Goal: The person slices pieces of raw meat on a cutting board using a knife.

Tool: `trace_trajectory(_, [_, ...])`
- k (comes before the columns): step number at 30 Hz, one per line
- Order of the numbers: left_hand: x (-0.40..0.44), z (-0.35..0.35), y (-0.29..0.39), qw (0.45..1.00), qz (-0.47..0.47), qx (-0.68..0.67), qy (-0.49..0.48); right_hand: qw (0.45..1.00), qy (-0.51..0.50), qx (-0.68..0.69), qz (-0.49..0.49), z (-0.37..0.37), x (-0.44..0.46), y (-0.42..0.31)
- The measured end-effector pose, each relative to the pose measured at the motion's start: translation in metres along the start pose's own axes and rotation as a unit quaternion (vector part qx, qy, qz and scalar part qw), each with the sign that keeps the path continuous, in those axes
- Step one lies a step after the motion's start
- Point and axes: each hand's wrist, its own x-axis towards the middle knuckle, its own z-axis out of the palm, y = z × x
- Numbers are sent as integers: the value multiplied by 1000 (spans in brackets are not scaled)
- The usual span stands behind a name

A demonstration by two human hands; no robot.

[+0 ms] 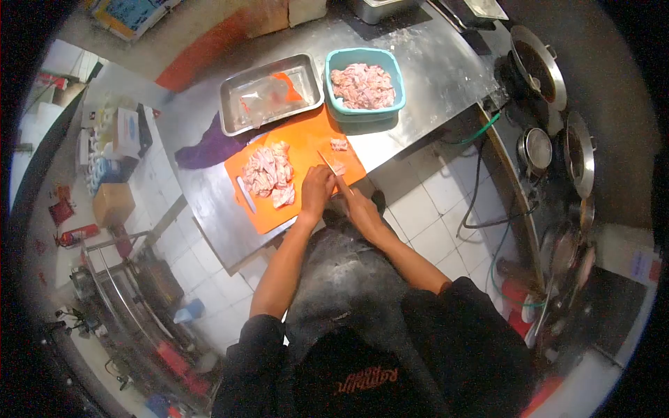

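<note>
Heavy fisheye bowing, black corners, grainy dim edges, and bright glare on the steel table point(439, 83).

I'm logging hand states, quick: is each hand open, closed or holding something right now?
Left hand: beside the knife; cannot tell whether it holds anything.
Right hand: closed, holding the knife.

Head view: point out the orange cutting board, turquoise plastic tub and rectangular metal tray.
Orange cutting board point(309, 141): head view, bare part of its top surface.
Turquoise plastic tub point(368, 116): head view, near wall.
Rectangular metal tray point(296, 112): head view, near rim.
</note>
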Motion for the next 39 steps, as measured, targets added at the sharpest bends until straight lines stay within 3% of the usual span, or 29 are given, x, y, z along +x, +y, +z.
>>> trace_trajectory(2, [3,-3,5,1000,5,-6,14,990,-107,-40,81,-20,-27,-6])
trace_trajectory(5, [0,1,3,1000,10,-3,27,990,-120,-28,70,-28,-52,-1])
trace_trajectory(12, [-2,-1,-3,1000,-3,7,-10,998,-59,-16,25,-10,-8,0])
trace_trajectory(20, [-18,-21,-6,1000,-3,-24,3,982,-157,-47,98,-57,-81,2])
trace_trajectory(23, [-28,-35,-15,1000,-12,-14,5,994,-92,5,58,-65,-76,-5])
trace_trajectory(39, [-20,-25,-12,1000,10,-22,4,995,-92,9,47,-11,-44,-23])
